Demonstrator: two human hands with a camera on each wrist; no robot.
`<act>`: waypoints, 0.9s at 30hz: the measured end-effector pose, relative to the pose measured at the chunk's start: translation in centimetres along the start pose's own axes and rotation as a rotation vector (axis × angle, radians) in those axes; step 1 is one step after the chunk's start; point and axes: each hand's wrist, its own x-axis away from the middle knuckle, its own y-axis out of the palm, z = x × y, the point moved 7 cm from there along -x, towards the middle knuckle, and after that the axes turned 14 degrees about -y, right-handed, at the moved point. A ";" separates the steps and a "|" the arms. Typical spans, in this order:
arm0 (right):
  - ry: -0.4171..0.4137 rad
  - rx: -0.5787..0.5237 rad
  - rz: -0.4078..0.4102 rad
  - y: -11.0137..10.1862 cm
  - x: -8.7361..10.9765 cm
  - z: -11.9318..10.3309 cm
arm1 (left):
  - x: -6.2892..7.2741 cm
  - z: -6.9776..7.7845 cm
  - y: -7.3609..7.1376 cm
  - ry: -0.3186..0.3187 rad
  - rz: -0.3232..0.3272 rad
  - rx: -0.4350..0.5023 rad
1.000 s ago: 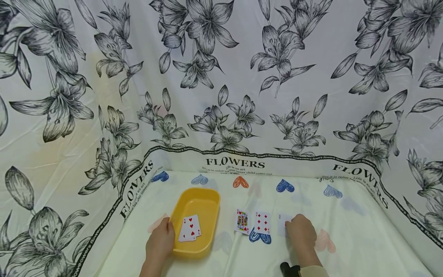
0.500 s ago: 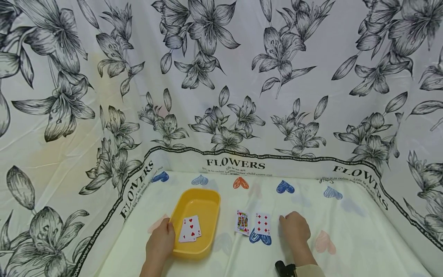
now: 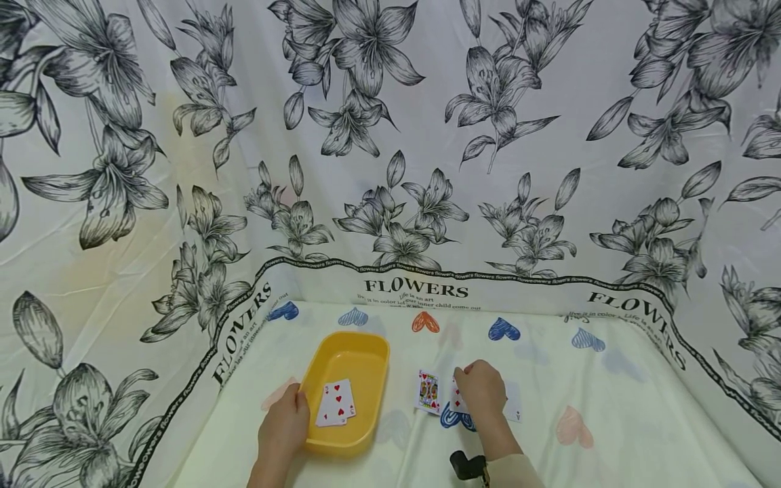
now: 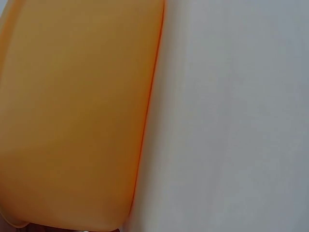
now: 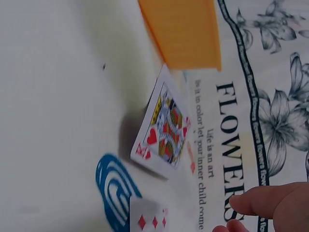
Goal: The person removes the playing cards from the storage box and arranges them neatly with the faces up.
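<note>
My left hand (image 3: 283, 421) grips the left rim of a yellow tray (image 3: 373, 407); the left wrist view shows the outside of its wall. A few playing cards (image 3: 334, 403) lie face up inside, the top one showing hearts. My right hand (image 3: 483, 390) is over the six of diamonds (image 3: 459, 401) and hides much of it. In the right wrist view its fingers (image 5: 248, 200) stand apart, with no card visible between them. To the left lies the king of hearts (image 3: 428, 391), one end raised in the right wrist view. An ace (image 3: 514, 403) shows partly to the hand's right.
A white tablecloth (image 3: 610, 434) with coloured hearts lies under everything. Behind and at the sides hangs a curtain (image 3: 403, 102) printed with lilies and the word FLOWERS. A black device (image 3: 466, 466) is on my right wrist.
My right hand has moved left from the ace to above the six of diamonds. The ace, covered half a second ago, shows again. My left hand and the tray stay put.
</note>
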 end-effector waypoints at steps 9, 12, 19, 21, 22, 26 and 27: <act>-0.128 -0.098 0.022 1.6 0.1 -5.0 | 0.2 0.4 -0.2 0.004 0.003 0.011; -0.161 -0.124 0.027 2.2 0.4 -6.4 | 0.3 0.5 -0.2 0.001 0.003 0.012; -0.232 -0.128 0.001 4.1 1.1 -9.3 | 0.3 0.4 -0.4 -0.005 0.001 0.013; -0.253 -0.136 -0.010 4.5 1.3 -10.2 | 0.2 0.3 -0.3 -0.010 -0.002 0.010; -0.258 -0.138 -0.017 4.7 1.4 -10.6 | 0.2 0.3 -0.3 -0.011 -0.003 0.009; -0.287 -0.157 -0.027 5.3 2.0 -12.2 | 0.1 0.1 -0.2 -0.013 -0.004 0.012; -0.295 -0.168 -0.030 5.5 2.1 -12.6 | 0.2 0.0 -0.2 -0.013 -0.003 0.013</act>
